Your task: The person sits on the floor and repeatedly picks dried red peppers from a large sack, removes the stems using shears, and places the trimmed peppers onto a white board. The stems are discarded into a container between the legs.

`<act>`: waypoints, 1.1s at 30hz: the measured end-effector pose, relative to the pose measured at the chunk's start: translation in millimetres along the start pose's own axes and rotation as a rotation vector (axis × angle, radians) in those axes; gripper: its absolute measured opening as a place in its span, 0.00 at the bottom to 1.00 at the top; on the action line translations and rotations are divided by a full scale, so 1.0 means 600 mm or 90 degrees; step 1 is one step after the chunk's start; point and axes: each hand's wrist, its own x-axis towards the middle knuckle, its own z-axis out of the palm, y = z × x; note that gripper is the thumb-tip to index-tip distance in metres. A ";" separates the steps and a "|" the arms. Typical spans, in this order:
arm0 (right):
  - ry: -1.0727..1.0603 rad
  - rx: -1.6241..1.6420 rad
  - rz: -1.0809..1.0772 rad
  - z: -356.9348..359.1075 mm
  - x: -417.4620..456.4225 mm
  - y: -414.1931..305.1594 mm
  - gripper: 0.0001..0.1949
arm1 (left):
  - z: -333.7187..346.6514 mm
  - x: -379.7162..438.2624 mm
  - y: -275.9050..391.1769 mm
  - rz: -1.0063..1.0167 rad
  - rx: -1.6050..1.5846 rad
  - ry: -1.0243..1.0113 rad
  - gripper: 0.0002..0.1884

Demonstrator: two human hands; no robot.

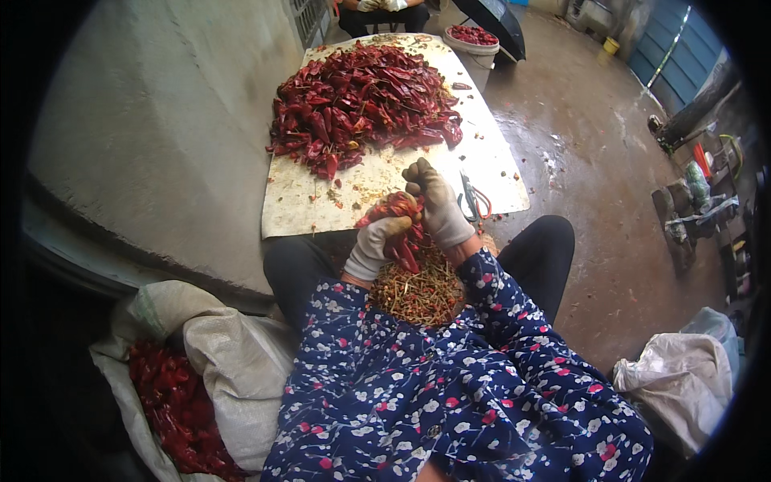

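Note:
My left hand [372, 246], in a white knit glove with stained fingertips, grips a bunch of dried red chili peppers [402, 244]. My right hand [441, 208], gloved alike, is raised right beside the bunch with its fingers curled. Whether something small is pinched in those fingers I cannot tell. Below both hands, between my knees, lies a mass of cut chili stems [421, 295]; its container is mostly hidden. Ahead, a large heap of dried red chilies [367, 102] covers much of a pale low table [301, 211]. Scissors [474, 202] lie on the table near my right hand.
At my left, an open woven sack [241, 361] holds red chilies [174, 410]. A bucket of chilies [479, 66] stands by the table's far right corner, near a dark umbrella [497, 27]. Across the table sits a person with gloved hands [379, 6]. White bags [677, 373] lie right.

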 end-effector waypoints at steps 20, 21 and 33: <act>0.091 -0.996 -0.199 -0.279 -0.005 0.001 0.19 | 0.028 -0.040 0.100 -0.104 -0.301 0.160 0.22; 0.150 -1.030 -0.164 -0.274 -0.002 -0.005 0.18 | 0.019 -0.047 0.096 -0.116 -0.354 0.164 0.22; 0.260 -1.262 -0.206 -0.366 0.116 0.006 0.22 | 0.017 -0.023 0.109 -0.113 -0.294 0.200 0.39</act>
